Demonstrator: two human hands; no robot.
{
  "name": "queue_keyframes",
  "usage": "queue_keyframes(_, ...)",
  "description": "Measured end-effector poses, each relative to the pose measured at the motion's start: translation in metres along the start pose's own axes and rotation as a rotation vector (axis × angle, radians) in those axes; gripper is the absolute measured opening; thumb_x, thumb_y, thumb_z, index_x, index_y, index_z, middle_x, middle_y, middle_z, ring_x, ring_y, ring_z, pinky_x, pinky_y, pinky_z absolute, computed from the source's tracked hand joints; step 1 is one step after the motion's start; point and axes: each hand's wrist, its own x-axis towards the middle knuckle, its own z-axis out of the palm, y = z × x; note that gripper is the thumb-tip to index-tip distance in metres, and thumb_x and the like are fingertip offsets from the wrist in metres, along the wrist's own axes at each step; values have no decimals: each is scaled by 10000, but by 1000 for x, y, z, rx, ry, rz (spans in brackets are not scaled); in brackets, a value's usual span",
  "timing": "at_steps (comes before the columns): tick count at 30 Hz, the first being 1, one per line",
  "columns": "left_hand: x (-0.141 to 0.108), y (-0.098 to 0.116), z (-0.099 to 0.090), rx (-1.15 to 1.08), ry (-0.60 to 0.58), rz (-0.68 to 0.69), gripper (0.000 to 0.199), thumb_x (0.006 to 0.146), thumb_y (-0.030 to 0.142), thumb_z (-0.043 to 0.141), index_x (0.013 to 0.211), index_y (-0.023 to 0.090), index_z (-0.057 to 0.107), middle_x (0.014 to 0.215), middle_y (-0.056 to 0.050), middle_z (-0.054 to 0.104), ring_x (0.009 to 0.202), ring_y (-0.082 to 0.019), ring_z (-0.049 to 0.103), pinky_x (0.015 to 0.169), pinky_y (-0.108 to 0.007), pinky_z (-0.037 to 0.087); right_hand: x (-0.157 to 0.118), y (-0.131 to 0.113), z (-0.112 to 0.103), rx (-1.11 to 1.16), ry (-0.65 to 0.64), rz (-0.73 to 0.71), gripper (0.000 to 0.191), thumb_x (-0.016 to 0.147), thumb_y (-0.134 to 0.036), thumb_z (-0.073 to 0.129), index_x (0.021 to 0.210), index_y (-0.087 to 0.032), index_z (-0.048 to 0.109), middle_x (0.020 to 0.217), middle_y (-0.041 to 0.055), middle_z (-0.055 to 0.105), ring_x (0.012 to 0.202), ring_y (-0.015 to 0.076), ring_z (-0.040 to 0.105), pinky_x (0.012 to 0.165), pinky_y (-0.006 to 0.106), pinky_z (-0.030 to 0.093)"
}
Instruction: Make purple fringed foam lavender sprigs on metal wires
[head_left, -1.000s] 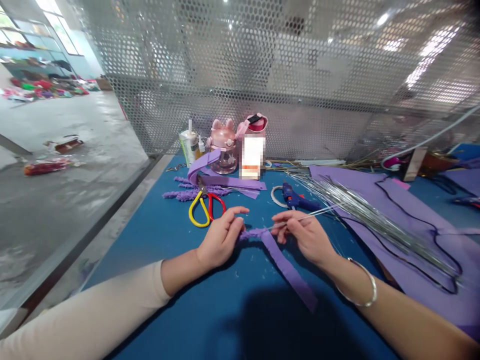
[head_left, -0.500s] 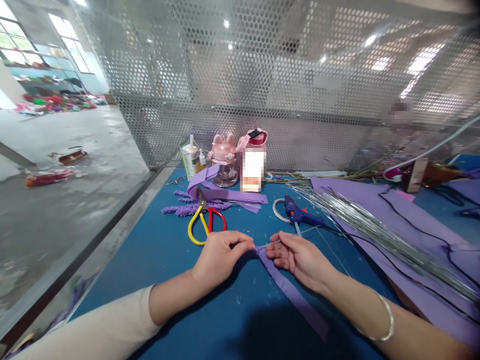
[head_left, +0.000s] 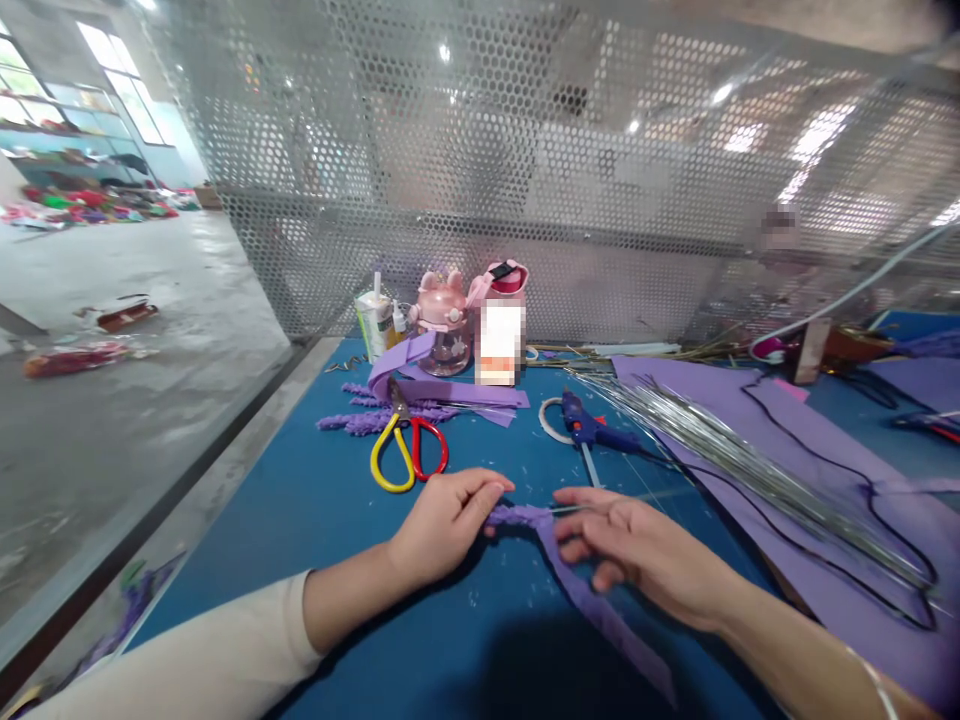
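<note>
My left hand (head_left: 454, 520) pinches a thin stem wrapped in ruffled purple strip (head_left: 517, 515). From the wrapped part, the loose tail of the strip (head_left: 607, 620) hangs down to the right over the blue table. A bare thin wire (head_left: 574, 508) runs on from the wrapping toward my right hand (head_left: 637, 550). That hand is open, its fingers apart and slightly bent, beside the wire and the strip; whether a finger touches the wire I cannot tell. Scissors (head_left: 409, 450) with one yellow and one red handle lie beyond my left hand.
A blue glue gun (head_left: 592, 430) with a black cord lies beyond my right hand, by a white tape roll (head_left: 551, 420). Silvery wires (head_left: 735, 460) rest on purple sheets (head_left: 840, 590) at right. Behind stand a pink bottle (head_left: 442, 320), purple strips (head_left: 472, 393) and a perforated metal screen (head_left: 420, 180).
My right hand has moved right and its fingers have spread from the wire. More wrapped stem shows between my hands, and the strip's tail has shifted right. The view has turned slightly.
</note>
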Motion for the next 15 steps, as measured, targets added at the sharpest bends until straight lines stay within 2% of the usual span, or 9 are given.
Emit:
queue_keyframes(1, 1, 0, -2, -108, -51, -72, 344, 891, 416, 428, 922, 157, 652, 672, -11, 652, 482, -81, 556, 495, -198, 427, -8, -6, -7, -137, -137, 76, 481, 759, -216, 659, 1217, -232, 513, 1006, 87, 658, 795, 181, 663, 525, 218, 523)
queue_keyframes(2, 3, 0, -5, -214, -147, -143, 364, 877, 443, 441, 880, 147, 652, 568, 13, 594, 409, -65, 494, 422, -179, 368, -16, -12, -16, -265, -248, 167, 523, 736, -180, 661, 1233, -236, 508, 1003, 92, 659, 763, 188, 669, 492, 213, 507)
queue_keyframes(3, 5, -1, -7, -306, -271, -207, 379, 856, 467, 462, 859, 141, 655, 492, 34, 533, 352, -56, 428, 370, -172, 306, -22, -20, -26, -360, -333, 257, 467, 717, -155, 653, 1172, -215, 566, 964, 96, 669, 725, 186, 671, 460, 198, 485)
queue_keyframes(4, 7, -2, -9, -360, -375, -261, 390, 834, 486, 485, 849, 138, 661, 455, 48, 493, 318, -51, 375, 339, -173, 259, -27, -27, -37, -447, -347, 272, 402, 720, -144, 628, 1119, -193, 603, 914, 99, 678, 695, 174, 667, 463, 191, 473)
queue_keyframes(5, 8, -3, -10, -362, -426, -293, 380, 811, 485, 519, 848, 138, 666, 448, 51, 482, 316, -52, 368, 330, -172, 237, -29, -35, -50, -503, -339, 274, 377, 722, -141, 616, 1096, -190, 613, 880, 97, 680, 675, 167, 660, 472, 197, 468)
queue_keyframes(7, 10, -5, -9, -235, -375, -257, 332, 789, 457, 562, 834, 149, 677, 485, 33, 536, 364, -64, 424, 354, -173, 265, -24, -49, -74, -596, -171, 133, 317, 728, -178, 617, 1044, -195, 613, 826, 77, 665, 622, 150, 628, 475, 216, 462)
queue_keyframes(10, 10, -7, -5, 143, -124, -26, 243, 816, 380, 548, 793, 184, 690, 665, -14, 665, 565, -110, 570, 503, -196, 395, 2, -64, -99, -734, 222, -170, 229, 719, -250, 607, 944, -204, 599, 762, 43, 632, 546, 134, 563, 467, 243, 443)
queue_keyframes(12, 8, -8, -3, 398, -12, 80, 261, 861, 367, 482, 841, 209, 689, 792, -27, 701, 673, -142, 616, 593, -224, 427, 22, -70, -103, -882, 411, -308, 208, 715, -289, 593, 907, -208, 594, 680, 17, 611, 511, 138, 531, 462, 253, 416)
queue_keyframes(15, 6, -8, -2, 654, 69, 121, 297, 905, 355, 394, 930, 218, 656, 837, -37, 699, 720, -169, 634, 627, -253, 426, 48, -73, -91, -1060, 546, -422, 106, 727, -256, 531, 794, -212, 599, 532, -17, 537, 467, 145, 490, 465, 266, 368)
